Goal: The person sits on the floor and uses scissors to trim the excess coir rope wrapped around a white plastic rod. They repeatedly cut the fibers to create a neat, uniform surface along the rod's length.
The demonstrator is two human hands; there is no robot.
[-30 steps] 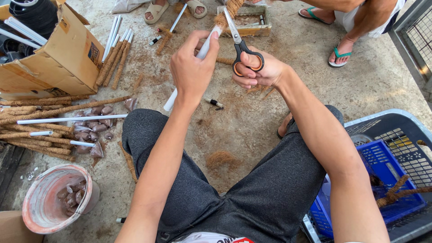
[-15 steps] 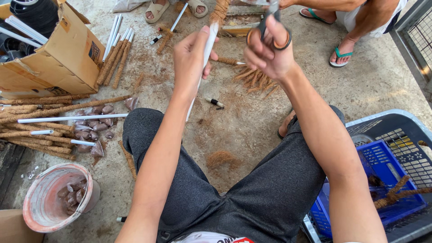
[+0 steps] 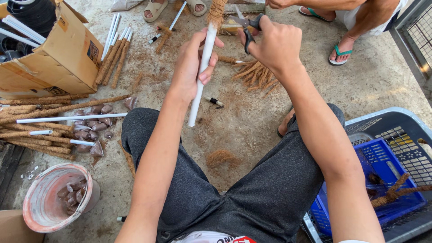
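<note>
Up front, the left hand [image 3: 191, 67] has its grip clenched round a white plastic tube [image 3: 201, 74] topped with brown coir; the right hand [image 3: 274, 45] grasps black-handled scissors [image 3: 246, 24] beside the coir.

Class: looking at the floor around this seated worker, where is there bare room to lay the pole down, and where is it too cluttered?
Free: concrete between the blue crate and a flip-flopped foot. Crowded: between the cardboard box and pink bucket, where wrapped poles lie.

left hand [image 3: 191, 67]: raised, fingers curled in grip | right hand [image 3: 274, 45]: raised, fingers closed
</note>
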